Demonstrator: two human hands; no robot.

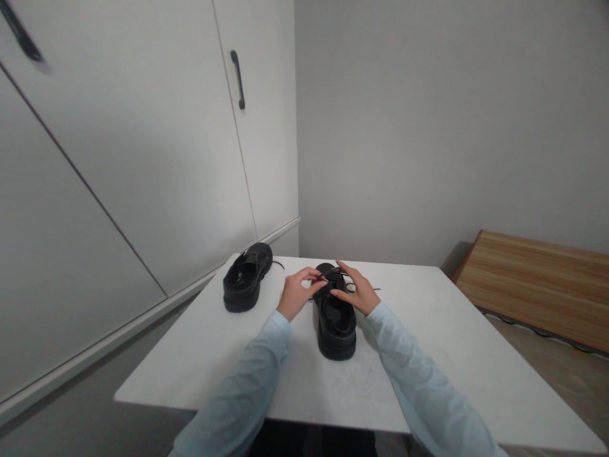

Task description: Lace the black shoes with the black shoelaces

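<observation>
A black lace-up shoe (337, 343) stands upright on the white table in front of me, its toe pointing away and its heel nearest me. My left hand (299, 291) is at the left side of its lacing, thumb and fingers closed on a black shoelace (332, 271). On the other side, my right hand (358, 291) reaches over the shoe's tongue, thumb and index finger apart close to the lace. Loose lace shows beyond the right fingers. The hands partly hide the lacing. A second black shoe (242, 289) rests to the left, untouched, with a lace end trailing right.
The white table (447, 362) carries both shoes. White cabinet doors (143, 158) with dark handles run along the left, and a grey wall (428, 127) rises behind. A wood-grain panel (537, 285) lies beyond the table's right edge.
</observation>
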